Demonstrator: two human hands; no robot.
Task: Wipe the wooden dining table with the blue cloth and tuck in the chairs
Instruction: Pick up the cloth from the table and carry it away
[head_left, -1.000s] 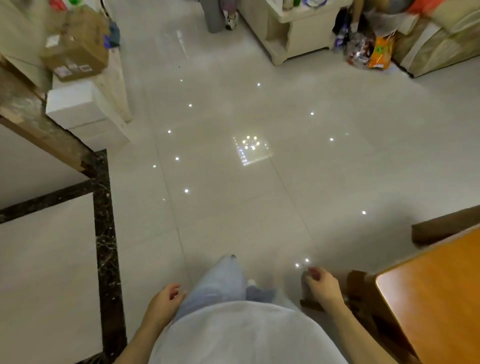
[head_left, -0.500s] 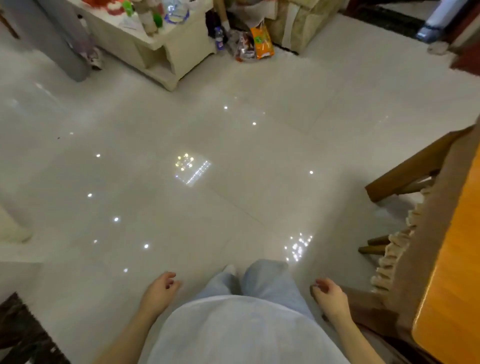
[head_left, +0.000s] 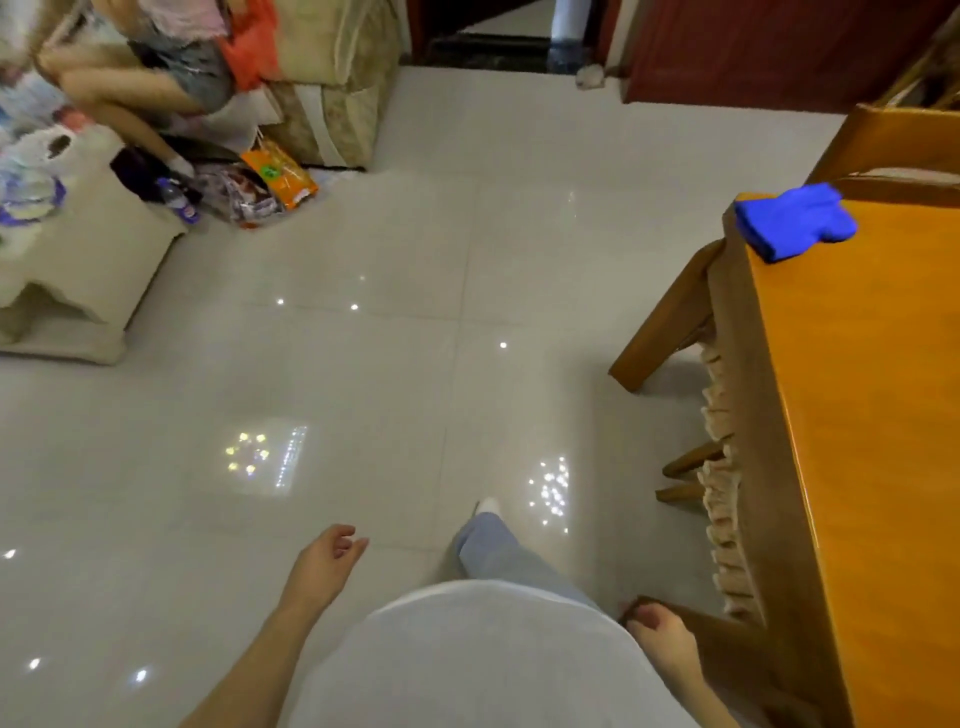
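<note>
Hanging loose at the person's side, the left hand (head_left: 324, 564) is empty, its fingers slack and slightly curled above the glossy pale tiled floor (head_left: 363, 364), which mirrors small points of ceiling light. The right hand (head_left: 662, 642) rests on the dark rounded top rail of a wooden chair (head_left: 727, 631), fingers bent over the wood; how firmly it grips cannot be told, since the white shirt hem hides part of it. Just to the right of that hand runs the long straight edge of the smooth, orange-brown varnished wooden bench (head_left: 857, 467), cut off by the frame on the right. Well ahead of the right hand, on the bench's far corner, lies the crumpled bright blue cloth (head_left: 795, 221), soft and thick, one fold reaching the edge. Between that hand and the cloth, a beige fringed seat cushion (head_left: 719, 499) and chair legs show under the bench edge, the rest of those chairs hidden. Far ahead of the left hand, blurred clutter and an orange crinkled snack bag (head_left: 280, 179) lie beside a cream upholstered sofa (head_left: 332, 78).
</note>
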